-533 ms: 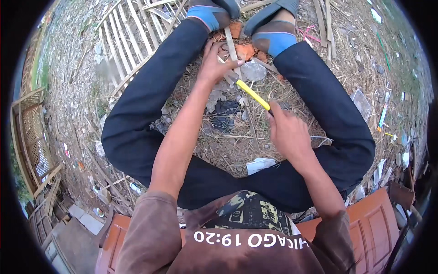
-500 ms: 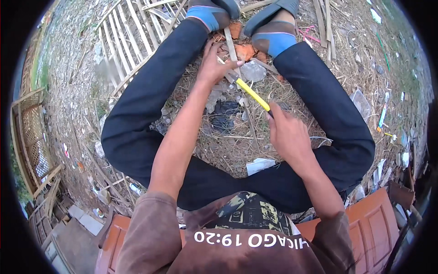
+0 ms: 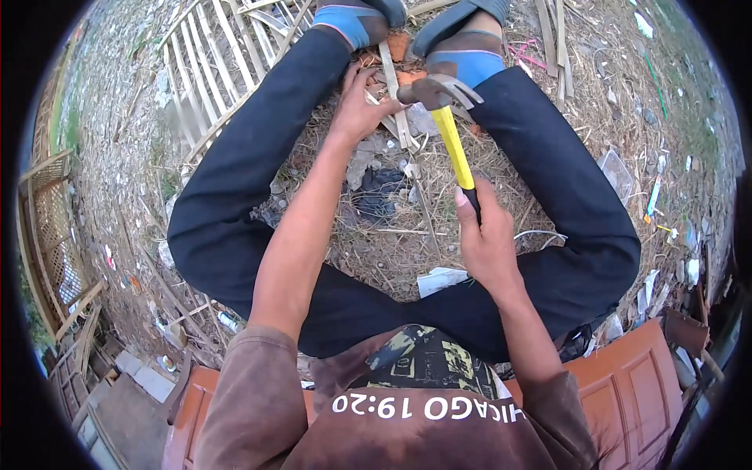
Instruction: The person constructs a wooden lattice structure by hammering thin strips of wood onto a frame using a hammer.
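In my right hand (image 3: 487,235) is a claw hammer (image 3: 453,145) with a yellow and black handle, gripped near its lower end. Its metal head is raised just right of the upright wooden strip (image 3: 391,78), between my feet. My left hand (image 3: 359,111) is closed around a second thin strip that crosses under the fingers and meets the upright one. Part of that piece is hidden by the hand. Broken orange brick (image 3: 399,45) lies beneath and beyond the strips, and a grey stone (image 3: 423,119) shows behind the hammer.
A slatted wooden frame (image 3: 210,66) lies at the far left, beside my leg. Loose wooden strips (image 3: 554,43) rest at the far right. Dark plastic (image 3: 377,194) and white scrap (image 3: 441,280) lie between my legs. An orange panelled board (image 3: 619,399) is behind me.
The hammer has swung up and right; its head, formerly low by my left hand, now shows fully. My right hand has tilted more upright. My left hand stays by the strips.
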`<move>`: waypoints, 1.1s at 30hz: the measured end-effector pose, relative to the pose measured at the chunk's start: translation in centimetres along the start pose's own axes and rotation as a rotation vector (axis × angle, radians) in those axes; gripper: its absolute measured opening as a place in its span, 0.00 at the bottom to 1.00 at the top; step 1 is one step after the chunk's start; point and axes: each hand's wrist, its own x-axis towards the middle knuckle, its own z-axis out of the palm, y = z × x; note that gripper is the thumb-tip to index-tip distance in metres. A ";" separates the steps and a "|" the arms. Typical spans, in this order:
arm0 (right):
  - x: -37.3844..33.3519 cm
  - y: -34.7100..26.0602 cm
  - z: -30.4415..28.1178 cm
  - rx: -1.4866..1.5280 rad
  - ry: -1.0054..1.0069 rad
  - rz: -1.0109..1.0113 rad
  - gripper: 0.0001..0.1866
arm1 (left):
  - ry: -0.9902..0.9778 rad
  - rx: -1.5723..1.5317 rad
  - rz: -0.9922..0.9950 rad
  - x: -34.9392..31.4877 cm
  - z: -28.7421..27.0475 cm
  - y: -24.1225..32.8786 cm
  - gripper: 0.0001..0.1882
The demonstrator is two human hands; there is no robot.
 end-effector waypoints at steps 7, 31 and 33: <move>-1.6 4.1 3.8 0.119 0.043 0.219 0.12 | -0.068 -0.068 -0.081 -0.1 -0.3 2.2 0.51; -1.5 2.4 4.4 0.041 0.205 0.075 0.12 | -0.047 -0.253 -0.052 1.0 1.1 0.6 0.54; -1.0 3.6 6.1 -0.271 0.051 0.056 0.11 | 0.010 0.025 -0.040 1.1 0.0 0.0 0.56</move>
